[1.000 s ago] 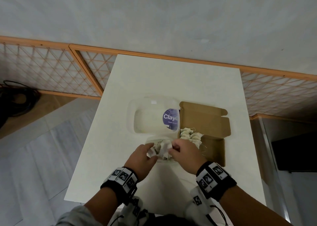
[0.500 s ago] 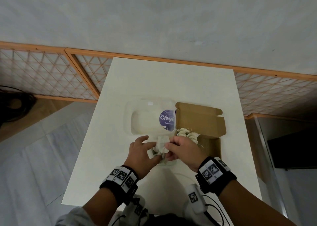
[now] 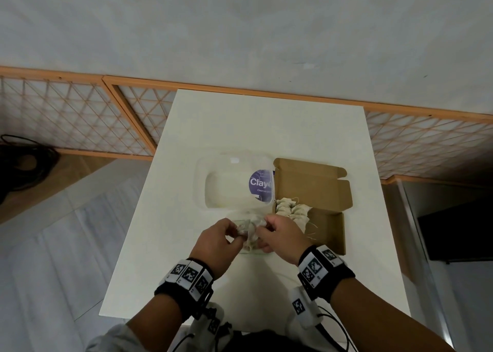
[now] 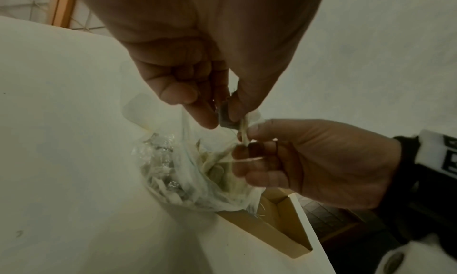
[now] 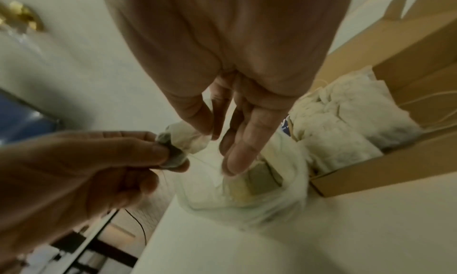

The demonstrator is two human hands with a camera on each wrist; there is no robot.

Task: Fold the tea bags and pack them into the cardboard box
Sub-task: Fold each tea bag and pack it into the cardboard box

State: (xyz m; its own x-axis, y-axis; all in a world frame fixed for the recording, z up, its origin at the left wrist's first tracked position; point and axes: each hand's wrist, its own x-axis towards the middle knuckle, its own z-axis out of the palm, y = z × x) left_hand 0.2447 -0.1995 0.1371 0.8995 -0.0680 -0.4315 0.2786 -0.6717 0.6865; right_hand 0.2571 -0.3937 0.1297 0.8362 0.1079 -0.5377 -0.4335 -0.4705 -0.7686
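Both hands hold one pale tea bag just above a clear tub of loose tea bags at the table's near middle. My left hand pinches one end of the tea bag between thumb and forefinger. My right hand pinches the other end, and a thin string crosses its fingers. In the right wrist view the left hand grips the bag beside the right hand. The open cardboard box lies just right of the hands, with several folded tea bags at its left end.
The tub's clear lid, with a purple label, lies open behind the tub. The white table is small, and its near edge is close to my wrists. An orange lattice rail runs behind it, and cables lie on the floor far left.
The hands lifted a tea bag out of the tub and drew closer together. The bag now looks more bunched between the fingers.
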